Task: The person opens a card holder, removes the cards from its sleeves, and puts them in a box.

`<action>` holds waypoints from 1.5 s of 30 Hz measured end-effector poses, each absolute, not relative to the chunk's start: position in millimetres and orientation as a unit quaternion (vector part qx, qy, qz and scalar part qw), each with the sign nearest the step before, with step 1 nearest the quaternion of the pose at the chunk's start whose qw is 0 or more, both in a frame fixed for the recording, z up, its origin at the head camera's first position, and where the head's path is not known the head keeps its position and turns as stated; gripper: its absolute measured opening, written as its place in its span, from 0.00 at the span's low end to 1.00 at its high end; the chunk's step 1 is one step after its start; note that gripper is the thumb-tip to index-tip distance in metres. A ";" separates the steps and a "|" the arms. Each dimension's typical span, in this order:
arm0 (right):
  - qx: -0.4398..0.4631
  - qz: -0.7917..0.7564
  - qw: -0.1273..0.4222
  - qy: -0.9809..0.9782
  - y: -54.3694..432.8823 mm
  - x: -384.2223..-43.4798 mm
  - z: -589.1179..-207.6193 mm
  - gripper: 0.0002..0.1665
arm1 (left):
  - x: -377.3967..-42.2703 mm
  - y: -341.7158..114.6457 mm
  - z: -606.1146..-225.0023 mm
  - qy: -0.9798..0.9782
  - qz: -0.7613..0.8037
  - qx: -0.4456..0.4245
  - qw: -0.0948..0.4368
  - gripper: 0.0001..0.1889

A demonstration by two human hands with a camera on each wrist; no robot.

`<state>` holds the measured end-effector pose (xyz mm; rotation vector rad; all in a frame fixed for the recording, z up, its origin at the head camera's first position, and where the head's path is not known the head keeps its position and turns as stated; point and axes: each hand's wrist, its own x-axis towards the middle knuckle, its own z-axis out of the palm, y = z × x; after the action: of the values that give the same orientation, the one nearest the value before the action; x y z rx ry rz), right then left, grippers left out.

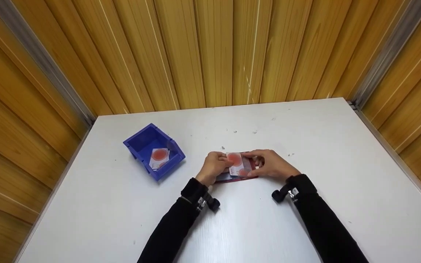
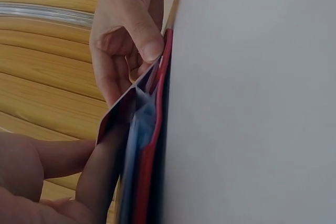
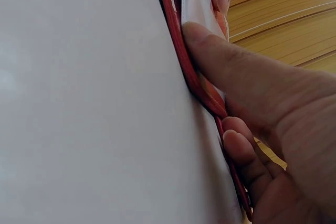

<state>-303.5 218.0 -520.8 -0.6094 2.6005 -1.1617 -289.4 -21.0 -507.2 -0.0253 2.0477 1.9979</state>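
A red-covered card holder with clear plastic pockets lies spread on the white table. Over it is a white card with red circles. My left hand pinches the card's left side, and in the left wrist view the card tilts up from the bluish plastic pocket, one finger beneath it. At the other end, my right hand grips the holder, its thumb on the inside close to the red edge and its other fingers curled at the cover.
To the left stands a blue plastic bin with more white cards marked with red circles inside. Wood-patterned panels wall the table at the back and on both sides.
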 end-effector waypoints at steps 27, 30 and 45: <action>-0.225 -0.395 0.108 0.884 218.6 -303.9 -519.2 0.43 | -301.8 -60.6 -464.5 0.763 0.635 -0.021 0.113 0.16; -0.222 -0.399 0.105 0.884 218.9 -303.8 -519.5 0.43 | -303.5 -66.3 -454.7 0.762 0.642 -0.011 0.086 0.16; -0.218 -0.389 0.105 0.889 218.0 -303.4 -518.6 0.44 | -317.5 -145.7 -425.5 0.707 0.698 -0.065 -0.087 0.12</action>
<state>-303.4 218.0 -518.6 -0.6421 2.6208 -1.1460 -317.5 -145.7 -425.5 -0.2154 2.3550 2.3248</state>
